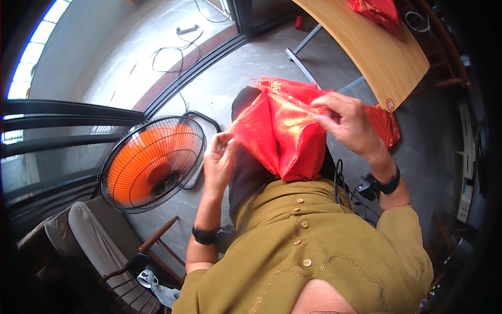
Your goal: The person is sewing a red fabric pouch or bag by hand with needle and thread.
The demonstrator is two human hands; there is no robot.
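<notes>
Red satiny cloth (282, 131) with gold patterns and frayed edges lies bunched across my lap over dark trousers. My left hand (222, 152) pinches a corner at the cloth's left side. At its upper right, my right hand (340, 118) is raised with fingers curled together beside the cloth's edge; whether it grips the fabric or a fine thread is too small to make out. Both wrists wear black straps with small devices.
An orange-bladed floor fan (154, 165) stands at my left, near a sliding-door track and cords. A wooden table (366, 49) ahead right holds red fabric (374, 13). More red cloth (387, 131) hangs beneath its corner. A wooden chair (159, 238) is at lower left.
</notes>
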